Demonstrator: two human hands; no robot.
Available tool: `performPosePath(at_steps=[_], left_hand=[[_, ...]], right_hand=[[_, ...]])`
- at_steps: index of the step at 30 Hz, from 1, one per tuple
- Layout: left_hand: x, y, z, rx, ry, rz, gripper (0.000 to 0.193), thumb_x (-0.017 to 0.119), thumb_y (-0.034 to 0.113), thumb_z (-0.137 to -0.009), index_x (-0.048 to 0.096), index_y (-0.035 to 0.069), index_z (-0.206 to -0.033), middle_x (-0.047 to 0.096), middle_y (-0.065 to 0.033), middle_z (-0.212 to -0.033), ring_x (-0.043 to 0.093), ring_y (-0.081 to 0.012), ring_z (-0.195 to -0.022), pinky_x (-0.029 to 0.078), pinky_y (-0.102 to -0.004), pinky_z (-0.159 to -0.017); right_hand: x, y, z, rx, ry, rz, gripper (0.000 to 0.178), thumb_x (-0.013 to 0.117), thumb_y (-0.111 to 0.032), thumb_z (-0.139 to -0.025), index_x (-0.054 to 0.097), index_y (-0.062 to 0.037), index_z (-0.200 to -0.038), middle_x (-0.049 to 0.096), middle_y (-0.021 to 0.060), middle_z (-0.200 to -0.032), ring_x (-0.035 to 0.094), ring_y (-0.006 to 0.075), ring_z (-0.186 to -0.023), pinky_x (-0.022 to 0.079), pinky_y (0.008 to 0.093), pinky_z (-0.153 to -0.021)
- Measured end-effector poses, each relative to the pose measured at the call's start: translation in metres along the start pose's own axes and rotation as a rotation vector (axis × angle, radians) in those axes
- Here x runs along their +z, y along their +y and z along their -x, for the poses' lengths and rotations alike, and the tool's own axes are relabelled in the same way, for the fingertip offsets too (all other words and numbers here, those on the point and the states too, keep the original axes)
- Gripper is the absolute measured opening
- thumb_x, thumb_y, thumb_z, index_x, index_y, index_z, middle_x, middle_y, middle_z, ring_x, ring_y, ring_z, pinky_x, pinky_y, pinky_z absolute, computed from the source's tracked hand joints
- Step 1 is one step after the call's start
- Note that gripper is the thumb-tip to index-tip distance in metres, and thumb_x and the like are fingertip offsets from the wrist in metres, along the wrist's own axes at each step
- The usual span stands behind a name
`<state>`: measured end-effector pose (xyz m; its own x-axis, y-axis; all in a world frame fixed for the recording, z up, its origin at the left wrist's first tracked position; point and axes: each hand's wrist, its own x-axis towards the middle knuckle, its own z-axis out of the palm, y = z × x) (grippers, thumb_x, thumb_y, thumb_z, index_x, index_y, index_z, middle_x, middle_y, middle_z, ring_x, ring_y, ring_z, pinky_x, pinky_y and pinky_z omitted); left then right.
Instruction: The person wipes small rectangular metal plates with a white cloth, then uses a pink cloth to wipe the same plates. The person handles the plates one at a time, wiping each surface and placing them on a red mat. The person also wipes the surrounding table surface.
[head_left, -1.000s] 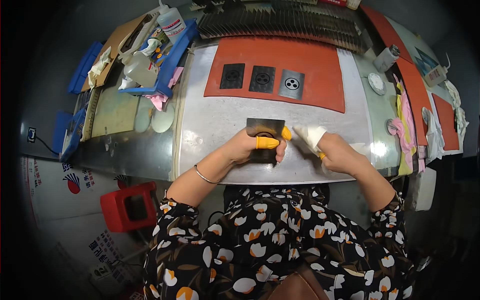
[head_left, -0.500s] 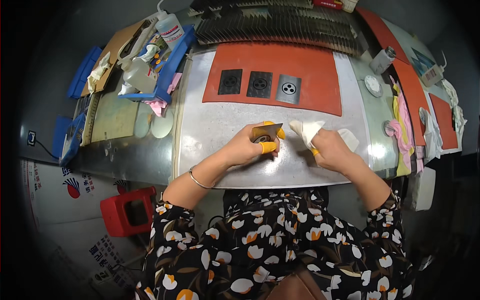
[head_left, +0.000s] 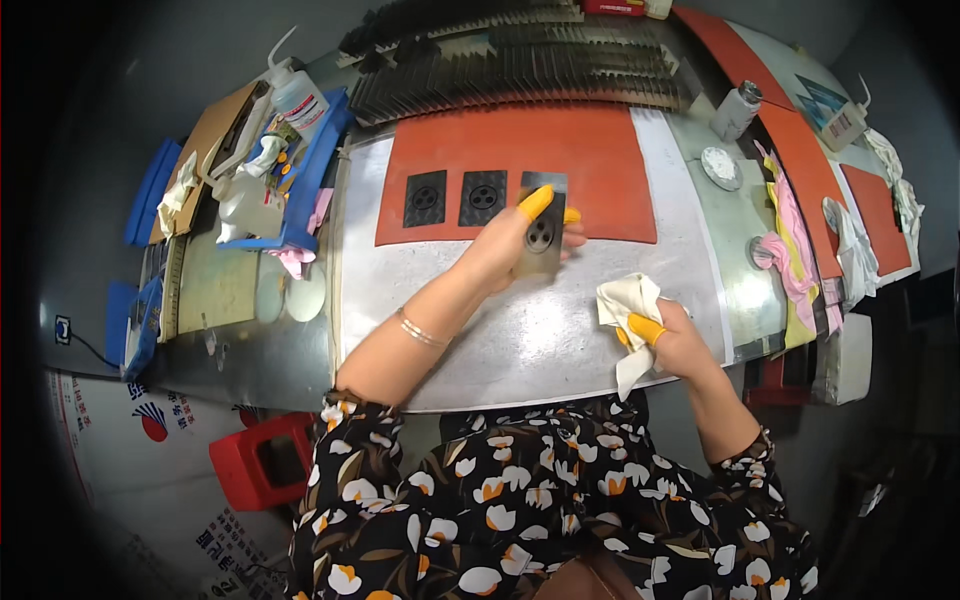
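Observation:
My left hand (head_left: 497, 248), with yellow finger cots on its thumb and fingertips, grips a dark metal plate (head_left: 541, 262) bearing a round three-hole mark. It is above the near edge of an orange-red mat (head_left: 600, 200) and partly covers another plate (head_left: 553, 180) there. Two more plates, a middle one (head_left: 483, 198) and a left one (head_left: 425, 200), lie flat in a row on the mat. Lower right, above the grey table, my right hand (head_left: 685, 342) pinches a crumpled white cloth (head_left: 628, 300) under a yellow-cotted thumb.
Rows of thin upright plates (head_left: 510, 75) stand behind the mat. At left is a blue tray (head_left: 325, 180) with squeeze bottles. On the right are a silver bottle (head_left: 737, 112), a small round dish (head_left: 721, 167) and pink and yellow cloths (head_left: 790, 240). A red stool (head_left: 235, 470) stands below left.
My left hand has carried its plate forward over the mat, tilting it more upright. My right hand has drawn back toward me with the cloth, which now hangs loose. The view has shifted slightly.

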<state>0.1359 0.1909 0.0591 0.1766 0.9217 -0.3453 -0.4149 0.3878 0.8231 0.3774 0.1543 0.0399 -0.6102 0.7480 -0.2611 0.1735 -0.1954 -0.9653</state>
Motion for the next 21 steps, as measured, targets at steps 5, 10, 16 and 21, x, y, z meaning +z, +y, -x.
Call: performPosePath(at_steps=[5, 10, 16, 21], left_hand=[[0.034, 0.002, -0.080, 0.001, 0.171, -0.123, 0.034, 0.042, 0.022, -0.092, 0.046, -0.007, -0.107, 0.060, -0.0187, -0.092, 0.062, -0.0231, -0.082, 0.052, -0.0329, -0.066], [0.029, -0.012, -0.104, 0.031, 0.199, -0.285, 0.037, 0.054, 0.015, -0.085, 0.044, -0.011, -0.110, 0.052, -0.0147, -0.102, 0.056, -0.0200, -0.087, 0.047, -0.0321, -0.073], [-0.002, -0.017, -0.079, 0.289, 0.161, -0.942, 0.051, 0.053, 0.001, -0.082, 0.032, -0.010, -0.126, 0.053, -0.0147, -0.110, 0.052, -0.0185, -0.098, 0.042, -0.0273, -0.084], [-0.001, -0.011, -0.073, 0.227, 0.170, -0.860, 0.057, 0.049, -0.002, -0.082, 0.022, -0.010, -0.132, 0.051, -0.0136, -0.107, 0.055, -0.0168, -0.092, 0.043, -0.0251, -0.083]], right_hand=[[-0.020, 0.018, 0.007, 0.009, 0.021, -0.205, 0.031, 0.045, -0.003, -0.085, 0.052, -0.0027, -0.115, 0.057, 0.0027, -0.088, 0.052, 0.0098, -0.075, 0.043, 0.0237, -0.066], [-0.038, 0.031, 0.011, -0.029, 0.126, -0.258, 0.027, 0.046, -0.005, -0.085, 0.053, 0.0011, -0.111, 0.058, 0.0050, -0.089, 0.054, 0.0121, -0.075, 0.043, 0.0252, -0.067], [-0.055, 0.027, -0.004, -0.005, 0.218, -0.792, 0.025, 0.050, -0.013, -0.087, 0.051, 0.0026, -0.107, 0.060, 0.0083, -0.087, 0.059, 0.0163, -0.073, 0.048, 0.0293, -0.066], [-0.052, 0.029, -0.020, 0.013, 0.166, -0.798, 0.027, 0.049, -0.015, -0.087, 0.050, 0.0027, -0.108, 0.060, 0.0090, -0.086, 0.059, 0.0164, -0.073, 0.049, 0.0287, -0.066]])
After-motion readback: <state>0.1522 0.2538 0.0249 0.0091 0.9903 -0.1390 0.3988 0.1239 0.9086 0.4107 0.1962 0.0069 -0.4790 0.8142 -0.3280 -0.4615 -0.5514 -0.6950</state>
